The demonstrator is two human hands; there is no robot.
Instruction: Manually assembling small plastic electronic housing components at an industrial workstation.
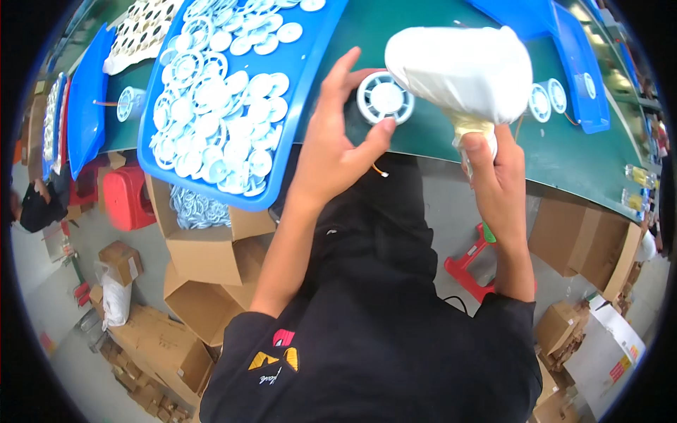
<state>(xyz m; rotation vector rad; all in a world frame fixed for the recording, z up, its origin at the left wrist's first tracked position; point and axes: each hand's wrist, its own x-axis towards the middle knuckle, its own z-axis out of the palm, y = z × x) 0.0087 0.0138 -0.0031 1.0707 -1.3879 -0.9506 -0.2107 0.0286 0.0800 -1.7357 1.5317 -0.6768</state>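
My left hand grips a white round part with a spoked face, the thumb on its lower rim and the fingers around its far left side. A short wire with a small connector shows below it at the table edge. My right hand is closed around the handle of a bulky tool wrapped in a white cover, with yellowish wrapping at its neck. The tool's rounded left end is just above and right of the spoked part; whether they touch I cannot tell. What lies under the cover is hidden.
A blue tray heaped with pale discs and rings stands left on the green table. More spoked parts stand at right near a blue bin. Cardboard boxes and a red stool are below left.
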